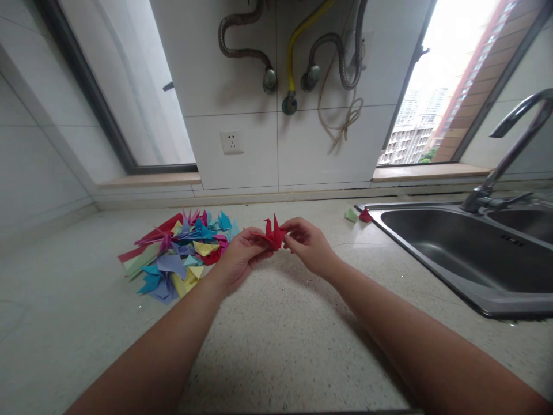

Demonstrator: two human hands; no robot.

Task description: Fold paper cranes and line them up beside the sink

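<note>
A red origami crane (275,235) is held just above the speckled countertop, between my two hands, its pointed tips upward. My left hand (244,253) pinches one side of it, thumb and fingers closed on the paper. On the opposite side, my right hand (309,245) grips the folded edge with its fingertips. Close to the left of my left hand lies a heap of folded paper pieces (170,265) in blue, purple, yellow, pink, red and pale green.
A steel sink (436,276) with a faucet (486,193) is set into the countertop (285,346) at right. A green folded paper (351,215) and a red folded paper (366,215) lie by its back left corner. A tiled wall with a socket (232,142) and hoses stands behind.
</note>
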